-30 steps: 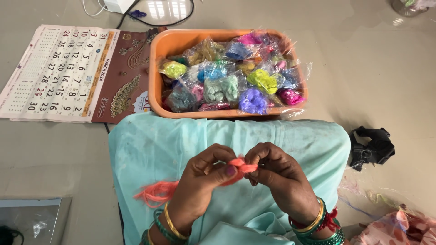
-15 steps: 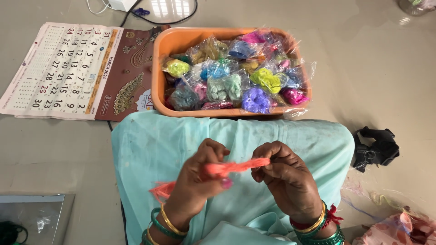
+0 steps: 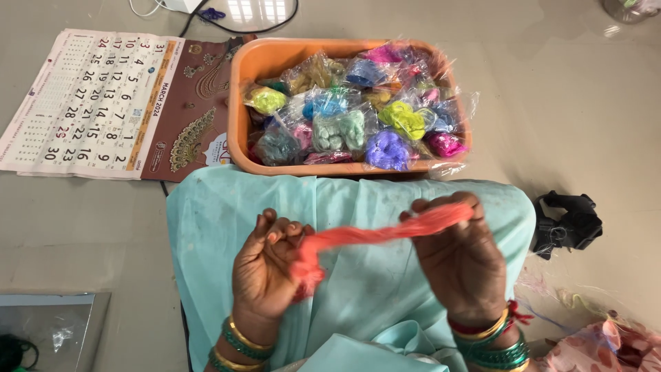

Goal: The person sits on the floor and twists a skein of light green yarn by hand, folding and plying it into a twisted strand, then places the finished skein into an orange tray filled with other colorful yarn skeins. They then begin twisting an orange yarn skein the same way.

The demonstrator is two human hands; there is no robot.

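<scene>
Tension is the risk: the coral thread bundle (image 3: 385,233) is stretched above the lap between the left hand (image 3: 265,272) and right hand (image 3: 461,258), fingers of both clamped on it; a harder pull could probably snap or tangle strands.

Bright, even daylight fills the scene; a window's reflection glares on the glossy floor (image 3: 585,89) at its far edge. The plastic bags (image 3: 358,103) in the orange tub (image 3: 241,103) glint. Shadows are soft and faint. Focus is sharp, with slight stretching toward the corners
</scene>
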